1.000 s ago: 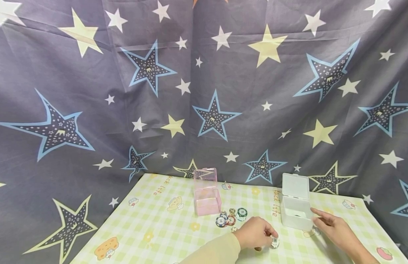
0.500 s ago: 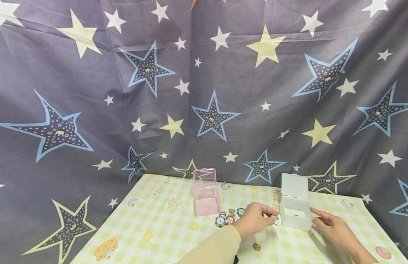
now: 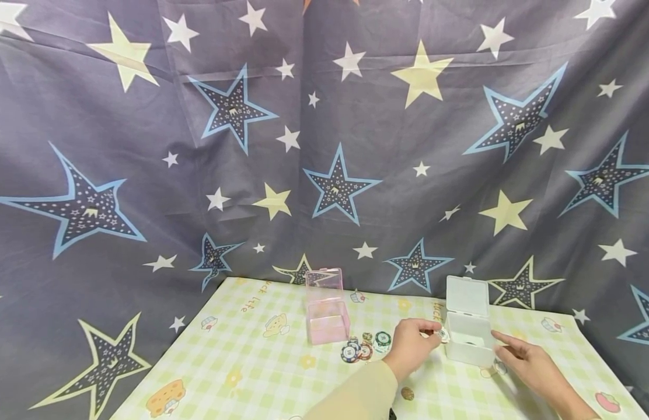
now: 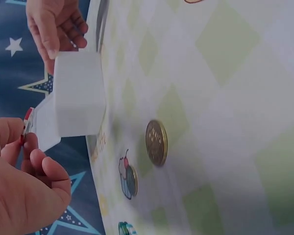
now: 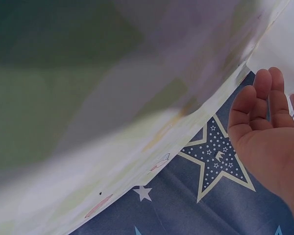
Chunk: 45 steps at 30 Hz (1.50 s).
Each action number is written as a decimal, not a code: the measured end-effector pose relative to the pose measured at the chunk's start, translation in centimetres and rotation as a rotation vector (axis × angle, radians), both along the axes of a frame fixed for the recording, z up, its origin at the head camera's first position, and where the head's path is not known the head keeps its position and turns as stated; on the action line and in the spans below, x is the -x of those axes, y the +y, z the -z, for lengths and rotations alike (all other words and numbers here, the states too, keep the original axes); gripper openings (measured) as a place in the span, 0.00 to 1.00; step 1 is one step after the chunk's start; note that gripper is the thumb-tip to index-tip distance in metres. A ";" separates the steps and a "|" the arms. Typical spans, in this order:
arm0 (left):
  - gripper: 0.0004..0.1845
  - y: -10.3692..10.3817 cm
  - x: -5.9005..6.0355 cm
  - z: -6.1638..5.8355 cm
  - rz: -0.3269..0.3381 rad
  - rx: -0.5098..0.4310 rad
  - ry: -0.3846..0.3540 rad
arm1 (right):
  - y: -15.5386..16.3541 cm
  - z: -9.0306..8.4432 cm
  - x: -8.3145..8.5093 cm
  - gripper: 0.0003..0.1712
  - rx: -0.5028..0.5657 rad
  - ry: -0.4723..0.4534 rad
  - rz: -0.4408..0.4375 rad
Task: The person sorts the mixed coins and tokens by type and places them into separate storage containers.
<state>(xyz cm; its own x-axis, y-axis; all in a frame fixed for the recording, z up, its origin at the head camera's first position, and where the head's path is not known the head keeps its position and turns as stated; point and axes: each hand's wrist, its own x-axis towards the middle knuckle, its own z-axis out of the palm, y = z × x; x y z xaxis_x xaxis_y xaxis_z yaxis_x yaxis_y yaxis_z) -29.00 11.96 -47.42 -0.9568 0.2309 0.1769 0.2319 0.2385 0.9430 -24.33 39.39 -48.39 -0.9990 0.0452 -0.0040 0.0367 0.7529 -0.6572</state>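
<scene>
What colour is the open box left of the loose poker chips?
The pink box is translucent pink with its lid raised, best seen in the head view.

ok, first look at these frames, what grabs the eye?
The dark star-print backdrop fills most of the head view. Below it, on the green checked tablecloth, the left hand pinches a poker chip at the open white box, with the right hand beside it. A pink box stands open left of a chip pile.
</scene>
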 end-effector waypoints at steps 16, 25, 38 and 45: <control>0.15 0.6 -0.3 0.1 0.027 0.076 0.032 | -0.3 -0.1 0.0 0.35 -0.013 0.027 -0.004; 0.17 0.9 -0.5 0.1 0.092 0.113 0.004 | -0.3 0.0 0.1 0.35 -0.004 0.018 0.009; 0.23 1.6 -0.7 0.5 0.110 0.098 -0.039 | -0.3 0.2 0.2 0.34 -0.015 0.018 0.024; 0.25 1.7 -0.8 0.5 0.122 0.105 -0.069 | -0.2 0.2 0.2 0.34 -0.016 0.012 0.035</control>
